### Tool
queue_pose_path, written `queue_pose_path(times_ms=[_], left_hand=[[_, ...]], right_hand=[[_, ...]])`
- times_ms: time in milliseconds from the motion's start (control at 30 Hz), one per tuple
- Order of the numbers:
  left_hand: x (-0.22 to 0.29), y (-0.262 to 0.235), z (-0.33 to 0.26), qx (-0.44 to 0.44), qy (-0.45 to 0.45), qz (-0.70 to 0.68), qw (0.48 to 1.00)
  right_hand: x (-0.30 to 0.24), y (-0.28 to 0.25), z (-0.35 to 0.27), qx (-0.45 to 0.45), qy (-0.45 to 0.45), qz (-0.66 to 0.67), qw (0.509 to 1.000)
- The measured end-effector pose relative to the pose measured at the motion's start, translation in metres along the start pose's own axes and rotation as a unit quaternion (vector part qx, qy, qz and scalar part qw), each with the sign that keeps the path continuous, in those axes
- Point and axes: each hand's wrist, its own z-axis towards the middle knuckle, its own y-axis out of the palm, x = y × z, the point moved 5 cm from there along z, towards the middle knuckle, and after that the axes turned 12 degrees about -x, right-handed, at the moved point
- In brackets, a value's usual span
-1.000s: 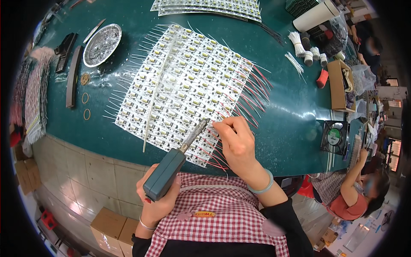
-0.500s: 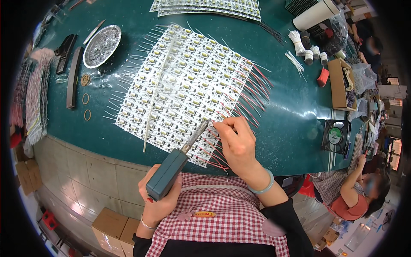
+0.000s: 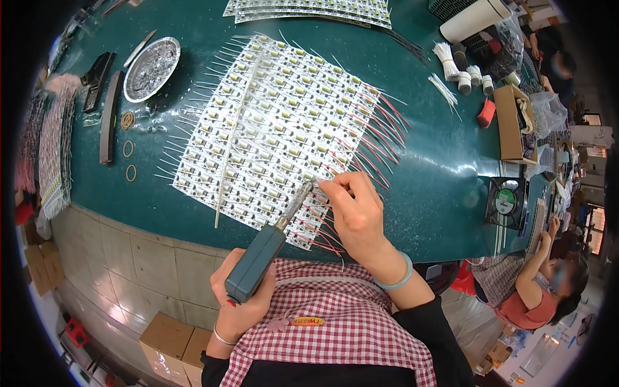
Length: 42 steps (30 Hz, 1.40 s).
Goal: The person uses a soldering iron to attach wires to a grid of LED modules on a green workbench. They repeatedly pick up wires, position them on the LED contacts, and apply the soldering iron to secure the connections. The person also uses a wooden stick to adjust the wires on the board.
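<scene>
My left hand (image 3: pixel 244 290) is closed around the dark green body of a soldering iron (image 3: pixel 256 261). The iron's metal barrel slants up and to the right, with its tip at the lower right part of a white sheet of circuit boards (image 3: pixel 271 122). Close to that tip, my right hand (image 3: pixel 358 216) pinches what looks like a thin wire; its end is mostly hidden by the fingers. Rows of small yellowish components cover the sheet. Red wires (image 3: pixel 380 145) stick out along its right edge, white ones along its left. A pale thin rod (image 3: pixel 225 171) lies across the sheet.
On the green table (image 3: pixel 438 206) stand a metal bowl (image 3: pixel 152 69) of grey bits and a long dark bar (image 3: pixel 111 117). Wire bundles (image 3: pixel 445 61), a cardboard box (image 3: pixel 512 122) and a fan (image 3: pixel 506 203) are at the right. More board sheets (image 3: pixel 313 11) lie at the back. A co-worker (image 3: pixel 532 290) sits at right.
The soldering iron's body has shifted slightly to the right and toward me, with its tip still at the board. My right hand keeps its pinch almost in place.
</scene>
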Motion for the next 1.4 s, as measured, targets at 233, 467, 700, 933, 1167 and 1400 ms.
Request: queue_pose_path(times_ms=[233,467,700,933,1167,1400], left_hand=[[-0.001,-0.006,-0.007,0.015,0.016,0.010,1.000],[-0.001,-0.005,-0.007,0.021,-0.005,-0.020,1.000],[0.000,-0.011,-0.012,0.048,-0.012,-0.021,0.999],[-0.014,-0.011,-0.027,0.082,-0.056,-0.082,0.992],[-0.016,-0.011,-0.031,0.076,-0.073,-0.082,0.991],[-0.010,-0.013,-0.023,0.040,-0.020,-0.047,0.998]], right_hand=[[-0.002,0.000,0.002,0.004,-0.005,-0.007,1.000],[0.001,-0.001,0.000,0.007,-0.004,-0.008,1.000],[-0.008,-0.018,-0.008,0.055,-0.007,-0.057,0.997],[-0.024,-0.030,-0.008,0.052,-0.003,0.006,0.999],[-0.014,0.000,-0.009,0.022,0.006,0.028,0.999],[-0.014,0.003,-0.008,0.015,0.004,0.010,1.000]])
